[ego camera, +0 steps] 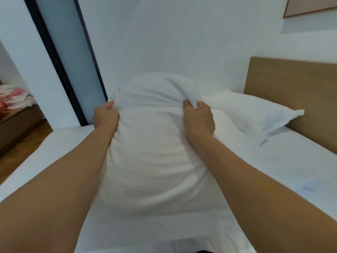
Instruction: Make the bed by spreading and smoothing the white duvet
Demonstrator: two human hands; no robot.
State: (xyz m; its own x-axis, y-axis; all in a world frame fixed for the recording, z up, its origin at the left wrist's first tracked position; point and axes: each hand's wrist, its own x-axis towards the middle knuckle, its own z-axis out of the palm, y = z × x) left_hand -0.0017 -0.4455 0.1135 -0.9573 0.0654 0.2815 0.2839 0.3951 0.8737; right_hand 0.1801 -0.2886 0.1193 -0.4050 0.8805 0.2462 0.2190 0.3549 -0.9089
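Note:
A white pillow [151, 152] is held up lengthwise in front of me over the bed. My left hand [105, 117] grips its left side near the top, fingers curled into the fabric. My right hand [198, 117] pinches a bunch of the cover on its right side. The pillow's top bulges above both hands. A second white pillow [255, 112] lies flat on the bed at the right, against the headboard. The bed [291, 161] is covered in smooth white sheet. No separate duvet can be told apart from the white bedding.
A tan wooden headboard [295, 92] stands at the right. A white wall with a dark-framed panel [62, 57] lies ahead. At the far left are wooden floor [21, 152] and a low wooden unit with pink and white folded cloth [14, 95].

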